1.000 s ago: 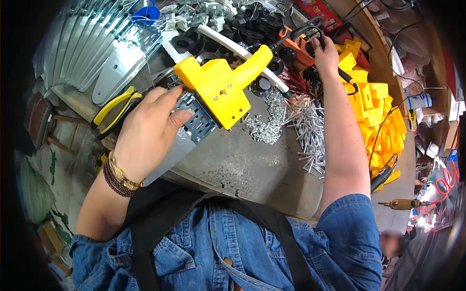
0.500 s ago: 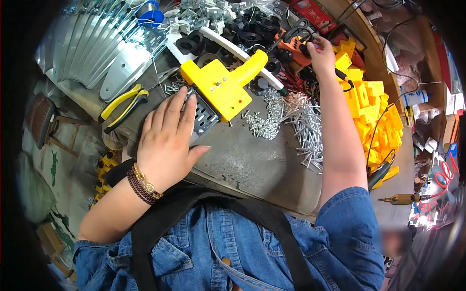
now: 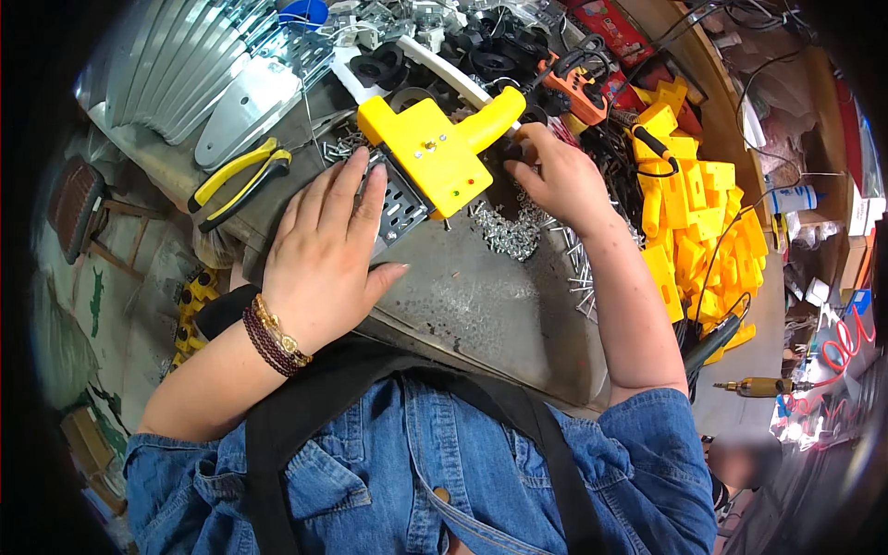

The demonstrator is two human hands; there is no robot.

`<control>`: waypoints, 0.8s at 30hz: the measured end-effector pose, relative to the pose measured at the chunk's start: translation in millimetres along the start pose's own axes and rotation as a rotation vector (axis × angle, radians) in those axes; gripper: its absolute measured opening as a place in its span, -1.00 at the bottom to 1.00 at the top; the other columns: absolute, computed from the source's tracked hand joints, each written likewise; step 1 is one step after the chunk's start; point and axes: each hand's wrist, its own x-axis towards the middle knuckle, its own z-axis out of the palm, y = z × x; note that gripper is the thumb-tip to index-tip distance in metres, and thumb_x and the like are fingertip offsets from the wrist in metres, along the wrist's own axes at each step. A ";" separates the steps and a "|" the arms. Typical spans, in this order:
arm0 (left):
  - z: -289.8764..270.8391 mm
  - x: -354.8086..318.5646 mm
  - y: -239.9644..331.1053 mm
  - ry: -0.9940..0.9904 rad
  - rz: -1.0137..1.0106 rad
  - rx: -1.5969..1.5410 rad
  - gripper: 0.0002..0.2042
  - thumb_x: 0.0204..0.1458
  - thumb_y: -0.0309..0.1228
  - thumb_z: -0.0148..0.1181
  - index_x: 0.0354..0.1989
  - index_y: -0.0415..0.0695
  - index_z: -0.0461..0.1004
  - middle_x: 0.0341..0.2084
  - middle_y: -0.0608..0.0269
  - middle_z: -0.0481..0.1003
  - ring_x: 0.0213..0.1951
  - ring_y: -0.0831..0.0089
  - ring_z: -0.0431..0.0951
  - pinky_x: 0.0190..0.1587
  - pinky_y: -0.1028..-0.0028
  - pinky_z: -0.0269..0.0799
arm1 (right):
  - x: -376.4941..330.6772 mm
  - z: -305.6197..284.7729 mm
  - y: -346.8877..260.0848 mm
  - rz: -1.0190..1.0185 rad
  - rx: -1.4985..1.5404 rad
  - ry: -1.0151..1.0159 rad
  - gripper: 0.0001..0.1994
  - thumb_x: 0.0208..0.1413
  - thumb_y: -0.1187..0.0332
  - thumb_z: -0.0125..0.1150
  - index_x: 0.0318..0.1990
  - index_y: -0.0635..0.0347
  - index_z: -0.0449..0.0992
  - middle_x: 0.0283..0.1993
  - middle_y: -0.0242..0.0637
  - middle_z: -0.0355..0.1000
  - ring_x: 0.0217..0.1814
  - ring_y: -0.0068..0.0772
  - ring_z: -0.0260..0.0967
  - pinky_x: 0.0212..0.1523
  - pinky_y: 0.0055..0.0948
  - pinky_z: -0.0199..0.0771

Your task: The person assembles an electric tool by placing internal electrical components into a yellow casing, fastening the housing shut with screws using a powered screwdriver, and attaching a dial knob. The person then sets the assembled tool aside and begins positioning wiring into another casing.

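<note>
My left hand (image 3: 326, 242) lies flat with fingers spread, its fingertips on a dark slotted metal plate (image 3: 400, 211). That plate is beside a yellow housing (image 3: 418, 153) with a stubby yellow handle, small screws and red and green dots. Just right of the handle is my right hand (image 3: 560, 176), finger and thumb bent but apart. It covers the near end of a white bar (image 3: 444, 69) passing behind the housing; whether it touches the bar is unclear. Small silver screws (image 3: 509, 231) lie below its fingers, and longer screws (image 3: 581, 273) lie partly under its wrist.
Yellow-and-black pliers (image 3: 239, 183) lie left of my left hand. Silver metal plates (image 3: 242, 113) fan out behind them. Black round parts (image 3: 490, 63) and an orange tool (image 3: 578, 92) lie at the back. Yellow plastic parts (image 3: 698, 217) are heaped at right, near a brass-coloured driver (image 3: 763, 387).
My right hand has moved left and nearer, away from the orange tool to beside the yellow handle. My left hand stays on the slotted plate. The whole view has shifted slightly.
</note>
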 end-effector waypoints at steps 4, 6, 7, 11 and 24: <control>0.9 -1.9 -1.4 0.010 0.007 0.000 -0.11 -0.09 -0.18 0.41 0.38 -0.30 0.08 0.38 -0.14 0.08 0.32 -0.04 0.19 0.32 0.09 0.13 | 6.4 1.3 -7.5 0.019 -0.106 0.028 -0.65 0.16 0.27 0.23 0.05 0.20 0.43 -0.17 0.02 0.55 -0.07 0.07 0.53 -0.08 -0.09 0.50; 1.2 -1.9 -0.7 0.016 0.005 -0.009 -0.10 -0.09 -0.18 0.41 0.38 -0.30 0.08 0.38 -0.13 0.08 0.32 -0.03 0.19 0.33 0.09 0.12 | 4.0 -10.8 4.4 0.046 0.131 0.031 -0.62 0.14 0.22 0.28 0.03 0.24 0.46 -0.28 -0.07 0.54 -0.18 -0.12 0.56 -0.16 -0.21 0.51; 1.5 -3.1 0.5 0.021 0.007 -0.023 -0.10 -0.10 -0.18 0.41 0.38 -0.30 0.08 0.38 -0.13 0.07 0.33 -0.03 0.19 0.33 0.09 0.12 | -3.2 -32.5 -2.9 0.186 0.280 0.008 -0.61 0.16 0.11 0.28 -0.03 0.24 0.52 -0.39 -0.26 0.51 -0.34 -0.35 0.50 -0.29 -0.38 0.48; 0.8 -2.6 -0.5 -0.022 -0.018 -0.013 -0.09 -0.10 -0.19 0.42 0.39 -0.30 0.07 0.39 -0.13 0.05 0.34 -0.02 0.17 0.34 0.10 0.11 | -23.4 -40.3 -6.7 0.473 1.503 -0.088 -0.63 0.31 0.05 0.13 0.04 0.14 0.46 -0.32 -0.43 0.46 -0.48 -0.65 0.27 -0.51 -0.62 0.19; 0.8 -2.4 -2.2 -0.008 -0.005 -0.043 -0.08 -0.12 -0.21 0.43 0.39 -0.28 0.07 0.38 -0.13 0.06 0.32 -0.04 0.18 0.34 0.10 0.11 | -27.4 -36.0 -36.0 0.132 2.092 -0.383 -0.64 0.31 0.17 0.08 0.13 0.18 0.36 -0.24 -0.26 0.44 -0.50 -0.54 0.27 -0.54 -0.56 0.20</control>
